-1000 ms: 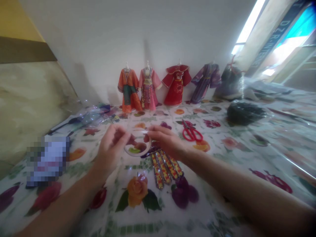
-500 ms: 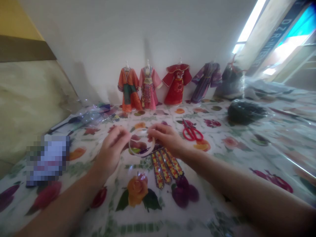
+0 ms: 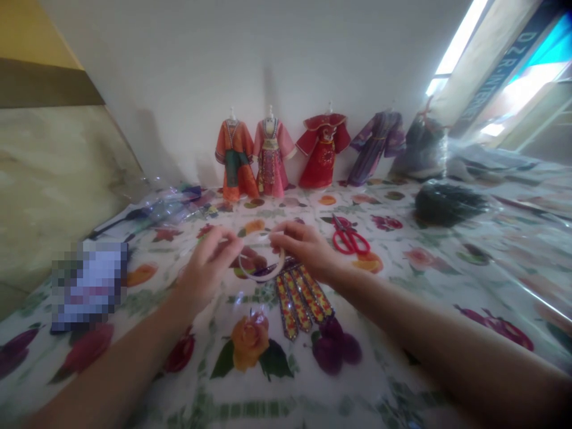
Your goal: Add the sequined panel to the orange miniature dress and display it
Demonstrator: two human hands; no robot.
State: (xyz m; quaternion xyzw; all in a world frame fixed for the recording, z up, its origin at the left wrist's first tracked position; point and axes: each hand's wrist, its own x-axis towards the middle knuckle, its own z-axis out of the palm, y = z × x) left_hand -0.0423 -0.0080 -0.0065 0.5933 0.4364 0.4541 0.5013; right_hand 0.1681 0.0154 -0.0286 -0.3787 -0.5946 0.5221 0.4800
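Both my hands hold a thin white ring that looks like a narrow roll of tape [image 3: 264, 277] above the table. My right hand [image 3: 304, 249] pinches its upper right edge between thumb and fingers. At its left edge, my left hand [image 3: 213, 261] is closed with thumb and fingertips together. Just below the ring, partly behind my right hand, lies a doll-sized piece of yellow and red patterned strips [image 3: 304, 301] with dark sparkling borders. Red-handled scissors [image 3: 351, 241] lie to the right of my right hand, blades pointing away.
Against the wall stand small orange [image 3: 236, 158], pink [image 3: 271, 158], red [image 3: 322, 152] and purple [image 3: 378, 146] costumes on stands. A dark bundle in clear plastic [image 3: 449, 202] lies right. Clear plastic wrapping [image 3: 172, 202] and a blurred-out packet [image 3: 96, 283] lie left on the fruit-patterned tablecloth [image 3: 250, 396].
My hands and the ring sit slightly further right in the picture, as does the whole scene. My left fingers have shifted a little along the ring's left edge.
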